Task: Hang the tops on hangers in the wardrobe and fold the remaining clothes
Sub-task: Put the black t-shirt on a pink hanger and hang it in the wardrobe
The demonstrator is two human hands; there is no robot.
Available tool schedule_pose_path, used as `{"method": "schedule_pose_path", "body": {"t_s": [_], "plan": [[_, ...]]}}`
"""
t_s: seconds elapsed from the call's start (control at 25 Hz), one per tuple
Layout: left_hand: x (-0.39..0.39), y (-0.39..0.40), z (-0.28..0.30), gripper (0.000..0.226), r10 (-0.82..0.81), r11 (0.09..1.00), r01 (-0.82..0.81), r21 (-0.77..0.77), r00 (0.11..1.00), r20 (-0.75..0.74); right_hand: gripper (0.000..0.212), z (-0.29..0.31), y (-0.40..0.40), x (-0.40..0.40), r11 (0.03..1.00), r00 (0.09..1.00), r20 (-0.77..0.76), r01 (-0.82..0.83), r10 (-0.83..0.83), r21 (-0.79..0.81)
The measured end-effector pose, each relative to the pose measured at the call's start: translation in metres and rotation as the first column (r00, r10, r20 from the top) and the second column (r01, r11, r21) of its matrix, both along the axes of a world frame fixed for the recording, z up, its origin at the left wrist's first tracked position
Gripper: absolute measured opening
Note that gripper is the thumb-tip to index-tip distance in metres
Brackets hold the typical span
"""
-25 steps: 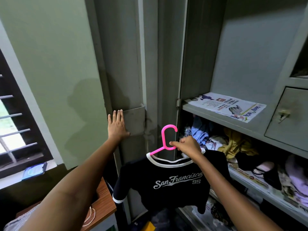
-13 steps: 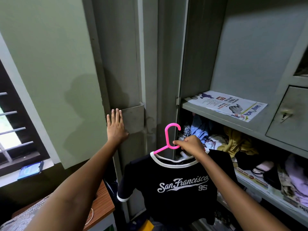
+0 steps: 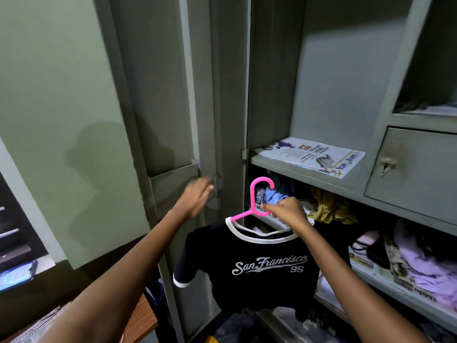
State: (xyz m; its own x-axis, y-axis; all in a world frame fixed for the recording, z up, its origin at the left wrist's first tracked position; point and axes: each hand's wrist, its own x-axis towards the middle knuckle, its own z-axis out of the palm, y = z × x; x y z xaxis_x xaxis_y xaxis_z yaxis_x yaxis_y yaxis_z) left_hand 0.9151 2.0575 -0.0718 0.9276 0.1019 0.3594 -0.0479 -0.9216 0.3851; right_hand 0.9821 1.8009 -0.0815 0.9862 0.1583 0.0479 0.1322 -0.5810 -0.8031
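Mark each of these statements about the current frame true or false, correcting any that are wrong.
1. The right hand grips a pink hanger. True.
2. The hanger carries a plain white shirt. False: it carries a black San Francisco 95 T-shirt with white trim.
3. The hanger's hook is already over a rail. False: it points up freely in front of the shelves.
4. A newspaper lies on the upper shelf. True.
5. The left hand holds a second hanger. False: it holds nothing, near the metal pocket on the wardrobe door.
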Motion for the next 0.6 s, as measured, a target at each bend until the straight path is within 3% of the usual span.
{"method": "schedule_pose_path", "body": {"t_s": [0.08,0.16,0.36,0.44,0.52,0.6], "plan": [[0.004,-0.038,0.01,0.052,-0.319,0.948,0.317,-0.039,0.942,-0.103,0.05,0.004,-0.016,0.0,0.997,0.997,-0.011,0.071,-0.071,0.025],[0.014,-0.073,0.011,0.043,-0.436,0.897,0.443,0.013,0.888,-0.146,0.048,0.01,-0.036,-0.002,0.987,0.989,-0.017,0.145,-0.144,0.068],[0.046,-0.139,-0.003,0.02,-0.534,0.843,0.533,0.076,0.845,-0.008,0.046,0.022,-0.098,-0.013,0.955,0.975,-0.058,0.223,-0.216,0.194],[0.053,-0.163,-0.001,0.011,-0.593,0.805,0.59,0.057,0.799,0.097,0.034,0.029,-0.125,-0.022,0.954,0.974,-0.027,0.228,-0.227,0.194],[0.056,-0.185,0.007,0.01,-0.638,0.765,0.643,0.042,0.746,0.192,0.021,0.042,-0.153,-0.035,0.954,0.977,0.003,0.209,-0.214,0.215],[0.059,-0.204,0.019,0.01,-0.656,0.739,0.673,0.027,0.71,0.257,0.022,0.059,-0.184,-0.05,0.96,0.98,0.041,0.184,-0.196,0.21]]}}
